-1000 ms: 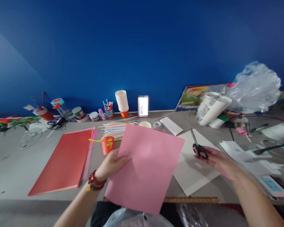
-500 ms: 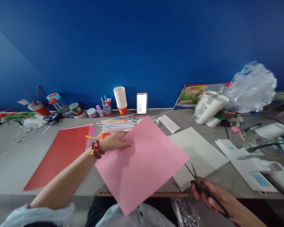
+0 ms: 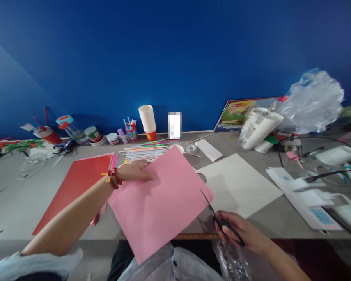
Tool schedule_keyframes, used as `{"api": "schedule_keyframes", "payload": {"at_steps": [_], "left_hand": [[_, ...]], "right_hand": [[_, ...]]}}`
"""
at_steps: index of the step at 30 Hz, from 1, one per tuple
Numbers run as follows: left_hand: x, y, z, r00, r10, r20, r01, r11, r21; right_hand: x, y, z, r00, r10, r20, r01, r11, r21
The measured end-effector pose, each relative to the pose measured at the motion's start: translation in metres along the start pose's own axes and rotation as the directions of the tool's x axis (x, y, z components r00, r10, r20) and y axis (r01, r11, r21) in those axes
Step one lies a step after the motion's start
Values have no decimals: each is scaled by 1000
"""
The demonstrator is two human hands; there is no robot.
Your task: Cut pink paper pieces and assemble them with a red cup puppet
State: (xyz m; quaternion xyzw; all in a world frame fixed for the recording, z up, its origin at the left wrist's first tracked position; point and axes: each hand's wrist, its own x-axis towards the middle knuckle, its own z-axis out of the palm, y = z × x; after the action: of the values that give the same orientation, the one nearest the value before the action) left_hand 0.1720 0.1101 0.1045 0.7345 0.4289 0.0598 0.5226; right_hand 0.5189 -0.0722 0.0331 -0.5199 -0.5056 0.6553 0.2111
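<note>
Pink sheet [image 3: 162,203]: held tilted above the near table edge, one corner toward the wearer. Left hand [image 3: 136,171] grips its upper-left edge, thumb on top; remaining fingers partly hidden. Right hand [image 3: 231,228] closed around black-handled scissors [image 3: 212,210], blades at the sheet's right corner; cannot tell whether a blade lies beneath. Relative to pink sheet: white sheet [image 3: 242,185] to the right, red sheets [image 3: 76,187] left, thin sticks [image 3: 144,154] behind.

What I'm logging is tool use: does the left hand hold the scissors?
No, the right hand holds the scissors, while the left hand grips the pink sheet.
</note>
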Motion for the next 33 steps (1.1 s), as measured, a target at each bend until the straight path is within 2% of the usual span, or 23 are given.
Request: {"api": "schedule_keyframes", "payload": {"at_steps": [5, 16, 20, 33], "left_hand": [[-11, -4, -10, 998, -48, -47, 47, 999, -27], [-25, -17, -25, 997, -76, -12, 74, 993, -95], [-26, -22, -30, 995, -103, 5, 103, 993, -65], [-26, -24, -37, 987, -157, 21, 157, 987, 40]], "right_hand": [[16, 4, 2, 1000, 9, 21, -9, 1000, -12], [32, -19, 9, 999, -11, 38, 12, 1000, -27], [33, -25, 10, 999, -30, 37, 31, 999, -26], [43, -12, 8, 996, -78, 30, 79, 997, -15]]}}
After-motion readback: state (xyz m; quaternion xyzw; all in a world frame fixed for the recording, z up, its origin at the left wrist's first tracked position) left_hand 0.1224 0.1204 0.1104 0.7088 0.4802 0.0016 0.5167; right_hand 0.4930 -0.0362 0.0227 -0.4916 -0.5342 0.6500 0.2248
